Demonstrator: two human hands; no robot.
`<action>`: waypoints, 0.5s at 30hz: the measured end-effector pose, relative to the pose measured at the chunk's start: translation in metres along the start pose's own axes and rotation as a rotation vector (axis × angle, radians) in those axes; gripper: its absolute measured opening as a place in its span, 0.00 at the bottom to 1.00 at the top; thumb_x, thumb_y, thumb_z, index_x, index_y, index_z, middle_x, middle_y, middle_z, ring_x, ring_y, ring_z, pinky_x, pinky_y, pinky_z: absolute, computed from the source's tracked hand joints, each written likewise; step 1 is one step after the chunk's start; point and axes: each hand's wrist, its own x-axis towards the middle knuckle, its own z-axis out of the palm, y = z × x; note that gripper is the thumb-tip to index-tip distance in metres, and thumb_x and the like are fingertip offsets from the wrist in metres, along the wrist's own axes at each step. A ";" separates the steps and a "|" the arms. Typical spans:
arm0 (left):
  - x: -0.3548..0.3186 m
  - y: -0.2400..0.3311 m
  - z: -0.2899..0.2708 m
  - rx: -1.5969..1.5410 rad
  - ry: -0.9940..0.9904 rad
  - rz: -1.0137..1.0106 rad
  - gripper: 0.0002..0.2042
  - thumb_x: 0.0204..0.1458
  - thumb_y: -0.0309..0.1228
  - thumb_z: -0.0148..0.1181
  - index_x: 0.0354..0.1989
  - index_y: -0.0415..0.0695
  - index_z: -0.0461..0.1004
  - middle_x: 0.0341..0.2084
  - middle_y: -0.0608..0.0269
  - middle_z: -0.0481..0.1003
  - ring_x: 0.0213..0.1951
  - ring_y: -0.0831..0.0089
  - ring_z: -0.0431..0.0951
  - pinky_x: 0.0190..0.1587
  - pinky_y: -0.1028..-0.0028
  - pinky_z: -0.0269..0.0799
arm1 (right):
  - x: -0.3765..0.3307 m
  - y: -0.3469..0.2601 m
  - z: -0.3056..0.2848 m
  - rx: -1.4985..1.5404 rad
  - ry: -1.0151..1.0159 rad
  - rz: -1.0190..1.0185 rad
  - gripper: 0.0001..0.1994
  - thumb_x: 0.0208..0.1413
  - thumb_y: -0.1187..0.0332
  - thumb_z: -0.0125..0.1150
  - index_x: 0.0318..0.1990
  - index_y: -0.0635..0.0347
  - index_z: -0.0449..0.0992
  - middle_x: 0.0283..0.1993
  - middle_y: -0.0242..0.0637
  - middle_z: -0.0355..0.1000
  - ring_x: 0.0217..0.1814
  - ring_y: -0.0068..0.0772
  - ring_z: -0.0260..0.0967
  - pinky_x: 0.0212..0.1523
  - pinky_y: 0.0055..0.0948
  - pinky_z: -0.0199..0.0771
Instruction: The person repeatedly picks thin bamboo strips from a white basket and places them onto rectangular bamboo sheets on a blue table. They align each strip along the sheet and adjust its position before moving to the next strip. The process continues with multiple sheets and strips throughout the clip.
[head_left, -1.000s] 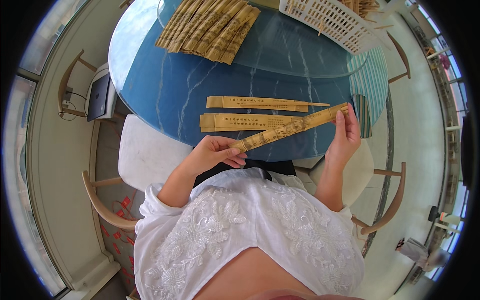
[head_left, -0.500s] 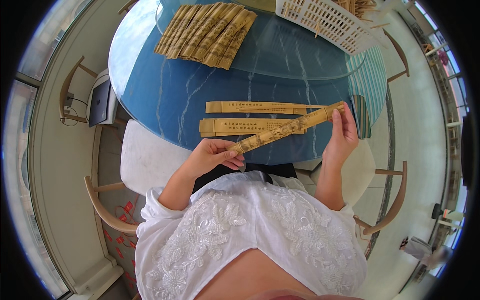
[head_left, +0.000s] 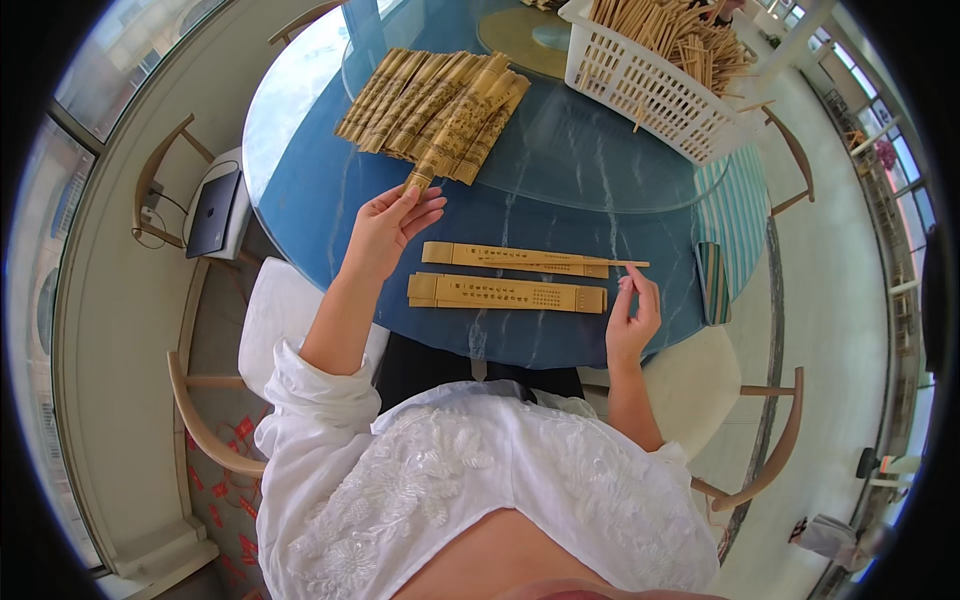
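My left hand [head_left: 388,228] reaches forward over the round blue table [head_left: 300,190] and pinches the near end of a folded bamboo fan [head_left: 455,135]. That fan lies on top of a pile of several folded fans [head_left: 400,100]. My right hand [head_left: 632,312] hovers at the table's near edge with fingers loosely apart, holding nothing. It is beside the right ends of two long flat tan sleeves [head_left: 505,293] that lie side by side. A thin bamboo stick [head_left: 600,264] rests across the upper sleeve.
A white plastic basket [head_left: 640,85] full of bamboo sticks stands at the far right on a glass turntable [head_left: 570,160]. A dark striped flat object [head_left: 712,285] lies at the right edge. Wooden chairs ring the table; a laptop [head_left: 213,212] sits on a stool at left.
The fan I held in both hands near my body has gone forward to the pile with my left hand. My right hand has let go of it and stays near the sleeves.
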 end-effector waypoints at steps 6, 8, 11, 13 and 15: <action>0.052 0.012 0.004 -0.056 0.030 0.008 0.15 0.65 0.27 0.49 0.50 0.24 0.67 0.49 0.40 0.74 0.50 0.55 0.79 0.53 0.66 0.80 | 0.001 -0.003 0.000 0.006 -0.040 -0.038 0.11 0.57 0.82 0.56 0.46 0.63 0.80 0.36 0.39 0.75 0.35 0.31 0.74 0.36 0.25 0.74; 0.060 0.011 0.003 -0.053 0.031 0.016 0.15 0.65 0.27 0.48 0.51 0.22 0.66 0.49 0.39 0.74 0.50 0.55 0.78 0.53 0.65 0.80 | 0.001 -0.002 0.000 0.009 -0.048 -0.029 0.11 0.57 0.82 0.56 0.45 0.63 0.80 0.36 0.39 0.75 0.35 0.31 0.74 0.36 0.25 0.74; 0.069 0.008 0.001 -0.071 0.019 0.020 0.16 0.65 0.26 0.48 0.53 0.21 0.64 0.49 0.38 0.73 0.51 0.55 0.78 0.53 0.66 0.80 | 0.000 -0.002 0.000 0.008 -0.063 -0.023 0.11 0.57 0.82 0.56 0.45 0.63 0.80 0.36 0.39 0.75 0.35 0.32 0.74 0.36 0.26 0.74; 0.072 0.006 0.002 -0.050 0.056 0.016 0.18 0.65 0.27 0.49 0.55 0.22 0.63 0.47 0.39 0.75 0.49 0.55 0.79 0.51 0.66 0.81 | 0.001 -0.003 0.000 0.005 -0.070 -0.023 0.11 0.57 0.82 0.56 0.45 0.63 0.80 0.35 0.39 0.75 0.35 0.32 0.74 0.36 0.26 0.74; 0.071 0.004 0.002 0.029 0.112 0.045 0.19 0.64 0.28 0.51 0.57 0.24 0.62 0.45 0.40 0.76 0.45 0.56 0.81 0.48 0.66 0.82 | 0.001 -0.002 0.001 -0.002 -0.083 -0.039 0.12 0.56 0.82 0.57 0.45 0.62 0.80 0.35 0.39 0.75 0.36 0.32 0.74 0.36 0.26 0.74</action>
